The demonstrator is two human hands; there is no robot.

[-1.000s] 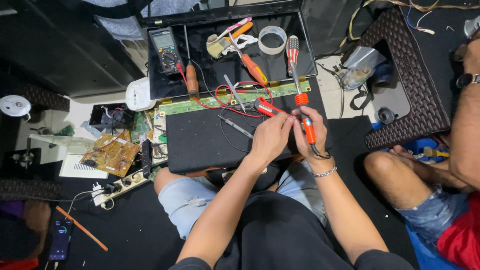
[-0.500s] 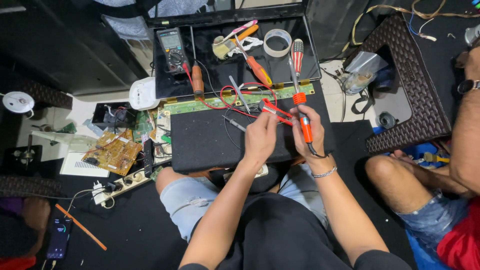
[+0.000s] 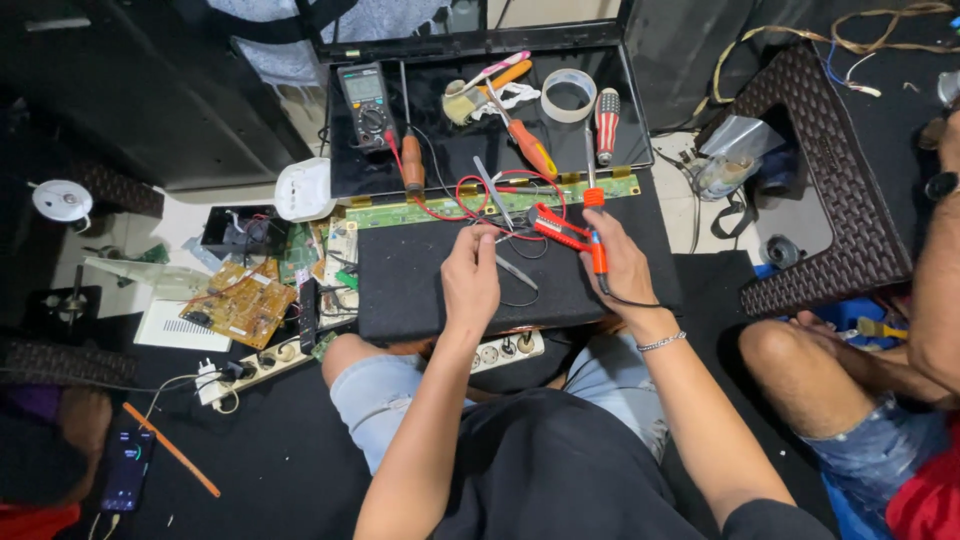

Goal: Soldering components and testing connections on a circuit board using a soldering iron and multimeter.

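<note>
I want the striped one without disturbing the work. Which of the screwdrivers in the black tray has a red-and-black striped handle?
The red-and-black striped-handled screwdriver, lying right of the roll of clear tape. The orange-handled screwdriver left of it has a plain handle.

The scene is evenly and fairly brightly lit from above, with no harsh highlights on skin or cloth. Shadows are soft and short: a faint one sits under the left hand (image 3: 470,280) and the right hand (image 3: 622,262) on the black mat (image 3: 420,290). The dark surfaces swallow detail, so the black floor and the upper left corner read as near-solid black (little texture survives there). The glossy black tray (image 3: 480,150) carries a dull sheen and pale reflections rather than sharp glare. Focus is crisp in the centre; fine wires stay legible. The wide lens bows lines near the edges, and the corners look slightly stretched and softer.
</note>
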